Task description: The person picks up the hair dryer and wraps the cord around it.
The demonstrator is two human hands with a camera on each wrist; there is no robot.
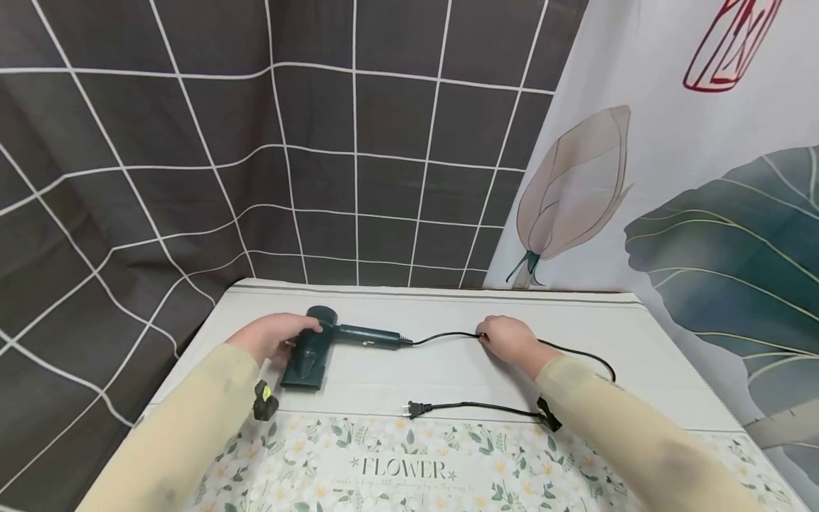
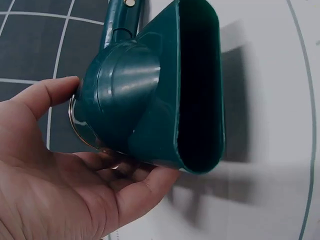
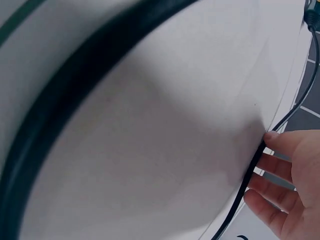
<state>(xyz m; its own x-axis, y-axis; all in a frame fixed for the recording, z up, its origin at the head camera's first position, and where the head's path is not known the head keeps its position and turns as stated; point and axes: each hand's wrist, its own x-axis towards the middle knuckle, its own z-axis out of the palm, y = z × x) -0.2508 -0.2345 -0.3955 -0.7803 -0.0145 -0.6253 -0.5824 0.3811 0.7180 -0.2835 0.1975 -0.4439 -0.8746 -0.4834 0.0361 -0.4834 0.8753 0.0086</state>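
the left hand (image 1: 275, 336) grips the body of the dark green hair dryer (image 1: 310, 359), which is at the left part of the white desk (image 1: 384, 380), with its flat nozzle (image 1: 302, 380) toward the person and its handle (image 1: 367, 336) pointing right. the right hand (image 1: 508, 338) holds the black cord (image 1: 448, 335) between thumb and fingers, and the cord curves back under the right sleeve (image 1: 614, 416) to the plug (image 1: 419, 409), which lies near the printed word "flower" (image 1: 403, 468).
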